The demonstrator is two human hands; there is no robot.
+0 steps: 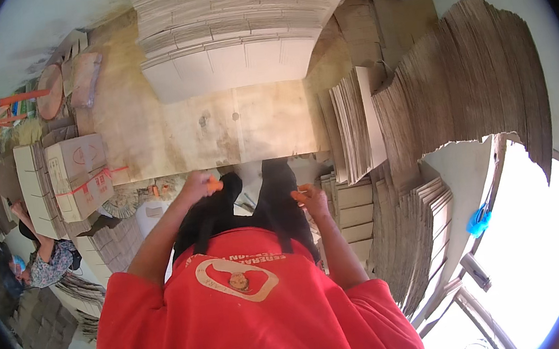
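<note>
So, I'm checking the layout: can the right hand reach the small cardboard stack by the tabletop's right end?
Probably yes: the right hand is near that cardboard stack, with nothing visible blocking the way, though depth is uncertain.

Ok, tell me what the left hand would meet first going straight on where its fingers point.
The left hand would probably meet the wearer's dark-clothed left leg first, just to its right in the picture; depth is unclear, so it might pass above.
</note>
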